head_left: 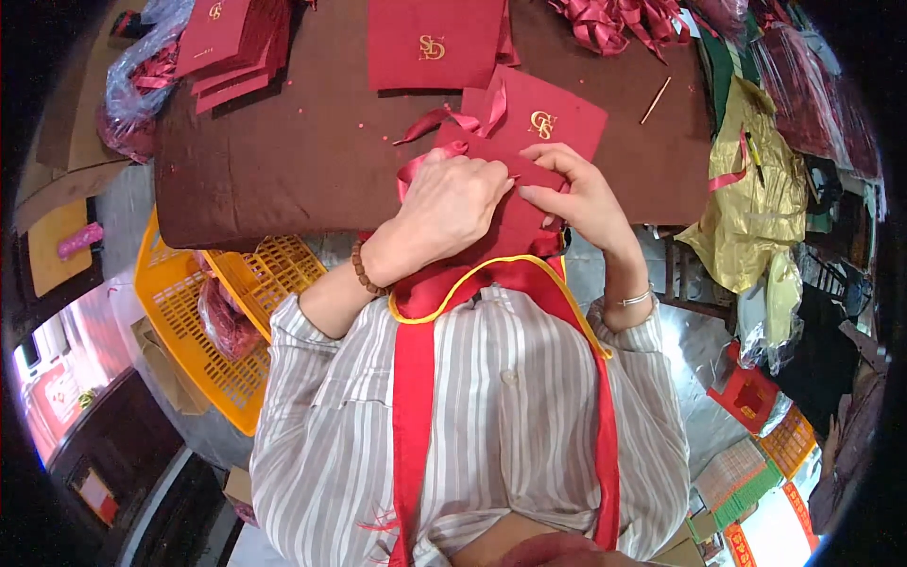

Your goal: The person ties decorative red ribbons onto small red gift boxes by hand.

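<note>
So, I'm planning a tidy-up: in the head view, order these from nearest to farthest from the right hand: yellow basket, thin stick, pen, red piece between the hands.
From the right hand:
1. Red piece: at its fingers, on its left.
2. Thin stick: ahead and right, on the table.
3. Pen: farther right, on gold wrapping.
4. Yellow basket: far left, beside the table.

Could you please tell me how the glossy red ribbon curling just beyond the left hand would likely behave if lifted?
The satin-like ribbon is probably floppy, as it curls and bends along its length. Its sheen suggests it may be slippery. Being a thin strip, it is likely light.
</note>
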`<state>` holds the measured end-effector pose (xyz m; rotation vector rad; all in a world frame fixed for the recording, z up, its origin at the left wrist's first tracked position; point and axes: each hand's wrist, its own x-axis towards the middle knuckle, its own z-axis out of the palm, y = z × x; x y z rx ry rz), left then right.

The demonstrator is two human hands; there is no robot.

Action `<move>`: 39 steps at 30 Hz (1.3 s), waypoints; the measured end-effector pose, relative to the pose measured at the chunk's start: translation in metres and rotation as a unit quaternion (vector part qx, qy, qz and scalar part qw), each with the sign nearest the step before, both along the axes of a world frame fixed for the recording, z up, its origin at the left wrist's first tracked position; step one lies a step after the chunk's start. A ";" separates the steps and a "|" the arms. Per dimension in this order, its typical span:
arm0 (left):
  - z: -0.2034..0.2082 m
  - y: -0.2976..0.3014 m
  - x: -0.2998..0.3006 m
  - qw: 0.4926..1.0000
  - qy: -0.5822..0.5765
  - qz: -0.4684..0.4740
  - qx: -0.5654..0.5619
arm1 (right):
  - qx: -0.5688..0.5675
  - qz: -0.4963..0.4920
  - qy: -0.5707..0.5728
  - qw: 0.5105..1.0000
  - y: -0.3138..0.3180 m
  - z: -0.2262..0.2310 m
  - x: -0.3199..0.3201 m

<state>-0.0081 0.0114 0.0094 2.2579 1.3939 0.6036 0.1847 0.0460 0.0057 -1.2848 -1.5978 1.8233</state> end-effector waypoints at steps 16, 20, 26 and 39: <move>0.007 0.010 0.012 0.994 0.019 -0.033 0.103 | 0.292 0.045 -0.103 0.950 -0.005 -0.006 -0.001; -0.008 0.003 0.004 0.982 0.123 -0.036 0.142 | 0.283 0.053 -0.102 0.952 -0.006 -0.016 -0.010; -0.031 0.001 0.008 0.961 0.106 -0.030 0.254 | 0.262 0.016 -0.120 0.958 -0.013 -0.011 -0.013; -0.027 0.006 -0.009 0.965 0.120 -0.087 0.218 | 0.310 0.042 -0.085 0.946 -0.007 -0.031 -0.016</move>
